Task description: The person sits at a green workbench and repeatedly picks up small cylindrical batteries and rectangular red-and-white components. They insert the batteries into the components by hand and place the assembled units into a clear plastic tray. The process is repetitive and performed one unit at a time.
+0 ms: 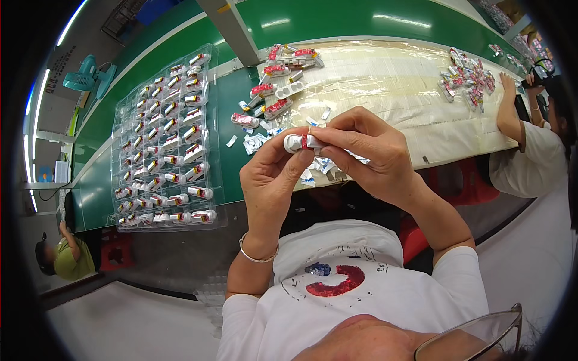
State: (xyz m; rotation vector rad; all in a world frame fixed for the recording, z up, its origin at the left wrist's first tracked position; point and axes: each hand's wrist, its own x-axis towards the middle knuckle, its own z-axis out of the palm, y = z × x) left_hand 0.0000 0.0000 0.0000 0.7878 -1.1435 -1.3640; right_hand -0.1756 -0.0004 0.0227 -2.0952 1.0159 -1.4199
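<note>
A small white piece with a rounded end and a red band (304, 142) is held up over the table's near edge. My left hand (269, 165) pinches its rounded white end between thumb and fingers. From the other side, my right hand (372, 150) grips the opposite end with thumb and fingertips. Fingers cover part of the piece, so its exact kind is unclear. Beneath and behind my hands lie small white-and-blue paper scraps (255, 143). Just beyond them sit several red-and-white packs (278, 109) in a loose group.
To the left, a clear plastic tray (216, 157) carries rows of small white pieces with red and yellow bands. A metal post (230, 30) rises from the green table (238, 99). At right, a co-worker's arm (510, 111) reaches beside another pile (466, 78). Red stools (463, 183) stand below.
</note>
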